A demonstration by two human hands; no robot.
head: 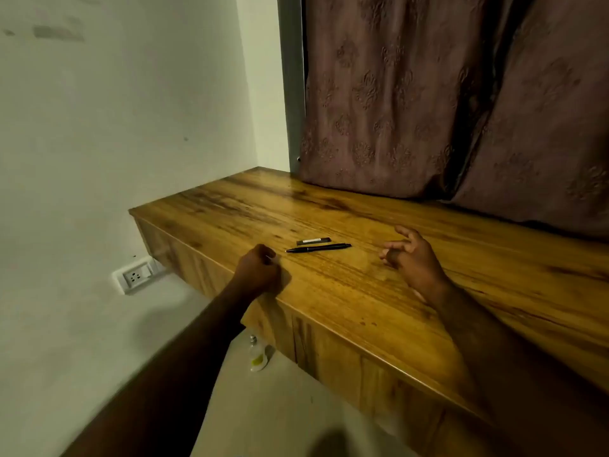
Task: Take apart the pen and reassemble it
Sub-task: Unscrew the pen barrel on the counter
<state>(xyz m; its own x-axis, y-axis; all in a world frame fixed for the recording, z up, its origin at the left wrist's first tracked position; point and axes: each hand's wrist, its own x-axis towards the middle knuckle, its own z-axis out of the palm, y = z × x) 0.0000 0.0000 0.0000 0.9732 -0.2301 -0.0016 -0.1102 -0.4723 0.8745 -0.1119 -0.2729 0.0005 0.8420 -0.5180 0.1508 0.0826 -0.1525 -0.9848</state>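
The pen [318, 248] lies on the table [362, 291] between my hands, with the pen cap [313, 241] just behind it, near but apart. My left hand [260, 268] rests at the table's front edge, left of the pen, and my right hand [410, 253] sits on the table to the pen's right. A curtain [461, 103] hangs behind the table, a wall socket [135, 276] sits lower left, and a bottle [258, 356] stands on the floor beneath.

No legible text, brand or number anywhere. The small dark cap piece [313, 241] on the bench [362, 291] carries a pale strip like a label, too small and blurred to read. The wall socket [136, 276] shows no readable marking.
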